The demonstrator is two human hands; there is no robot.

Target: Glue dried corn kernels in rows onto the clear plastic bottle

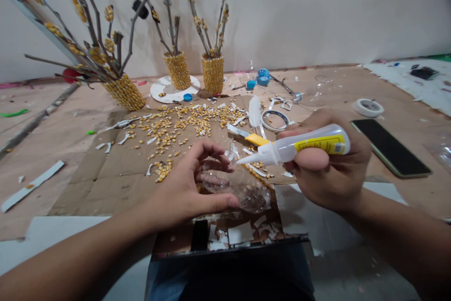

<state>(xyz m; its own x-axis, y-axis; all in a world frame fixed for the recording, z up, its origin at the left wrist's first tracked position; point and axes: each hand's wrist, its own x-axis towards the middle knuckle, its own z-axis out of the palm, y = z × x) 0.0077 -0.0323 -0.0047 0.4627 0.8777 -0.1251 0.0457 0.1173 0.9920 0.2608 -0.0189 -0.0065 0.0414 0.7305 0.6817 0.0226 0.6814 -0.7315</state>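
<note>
My left hand (pixel 200 183) is wrapped round a clear plastic bottle (pixel 252 193), which lies tilted above the table's near edge. In my right hand (pixel 327 169) is a glue bottle (pixel 313 143) with a yellow label, its white nozzle pointing left. The nozzle tip is at the upper part of the clear bottle; whether they touch I cannot tell. Just behind lies a yellow utility knife (pixel 255 139) with its blade out. Loose corn kernels (pixel 197 122) are scattered over the cardboard (pixel 102 169) beyond my left hand.
Three kernel-covered pots hold twigs: one leaning pot (pixel 125 92) at left, a middle pot (pixel 177 71) on a white disc (pixel 158 87), another pot (pixel 213 74) beside it. Tape rolls (pixel 368 107), a phone (pixel 389 146) and blue caps (pixel 263 76) lie at right. Paper scraps (pixel 241 233) lie near my lap.
</note>
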